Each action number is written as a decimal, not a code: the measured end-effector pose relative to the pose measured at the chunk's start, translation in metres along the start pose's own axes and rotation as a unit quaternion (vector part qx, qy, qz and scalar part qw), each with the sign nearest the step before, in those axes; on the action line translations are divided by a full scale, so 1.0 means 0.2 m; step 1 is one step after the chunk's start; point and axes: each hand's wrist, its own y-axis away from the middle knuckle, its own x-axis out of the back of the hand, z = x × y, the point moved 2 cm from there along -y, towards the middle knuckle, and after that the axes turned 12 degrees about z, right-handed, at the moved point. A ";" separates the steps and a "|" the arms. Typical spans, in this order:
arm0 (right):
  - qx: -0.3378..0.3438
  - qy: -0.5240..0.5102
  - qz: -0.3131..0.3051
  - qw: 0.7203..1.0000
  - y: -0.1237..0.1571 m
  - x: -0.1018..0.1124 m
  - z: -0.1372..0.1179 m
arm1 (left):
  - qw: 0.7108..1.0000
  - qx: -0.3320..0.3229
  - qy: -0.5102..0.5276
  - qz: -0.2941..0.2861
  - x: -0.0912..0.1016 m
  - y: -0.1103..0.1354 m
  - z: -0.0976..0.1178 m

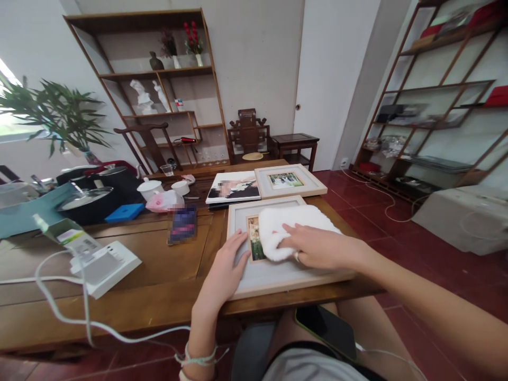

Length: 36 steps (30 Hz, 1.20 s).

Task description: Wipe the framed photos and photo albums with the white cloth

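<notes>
Red tiles (369,211) cover the floor of this room, and a big brown wood table (178,275) fills the front. By the back wall are a tall wood shelf (159,74) with vases and white statues on it, and a dark wood chair (248,132). On the left side a leafy green plant (67,111) stands near the window. A picture frame (273,275) lies flat on the table, close to the near edge, with a small photo (255,238) in its middle. The left hand (230,262) is open and rests on the left part of the frame, its fingers pointing away. The right hand (317,244) lies on a fluffy white cloth (301,216), its fingers pushed into it; I cannot tell if they pinch it. The cloth sits on top of the frame and hides part of the photo. Just behind it are another frame (317,184) with a green picture and, next to that, a flat white board (233,189) with a photo on it. Farther left are a pink bag (164,201), a blue box (125,212), an open white box (113,264) and a white cord (115,332). A black phone (327,330) lies on the person's lap.
</notes>
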 end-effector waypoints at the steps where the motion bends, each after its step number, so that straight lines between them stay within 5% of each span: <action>1: -0.001 -0.018 -0.025 1.000 0.04 0.03 -0.04 | 1.000 0.001 0.001 0.001 0.00 0.00 0.00; 6: 0.003 -0.050 -0.031 0.998 0.18 0.08 -0.22 | 1.000 0.000 0.003 -0.002 -0.01 0.00 -0.01; 11: 0.031 -0.043 0.034 0.998 0.12 -0.01 -0.25 | 1.000 -0.012 0.008 0.005 0.00 0.00 -0.01; 18: -0.030 0.069 0.095 0.993 -0.08 -0.15 0.01 | 1.000 -0.008 -0.002 0.002 0.00 0.00 0.00; 25: -0.073 0.167 0.163 0.970 -0.28 -0.16 0.26 | 1.000 -0.004 -0.001 0.004 0.00 0.00 0.00; 30: -0.042 0.132 0.103 0.985 -0.26 -0.16 0.18 | 1.000 -0.005 0.002 0.003 0.00 0.00 -0.01; 36: 0.037 0.034 -0.003 0.999 -0.03 -0.03 -0.09 | 1.000 0.004 0.004 -0.001 0.00 0.00 -0.01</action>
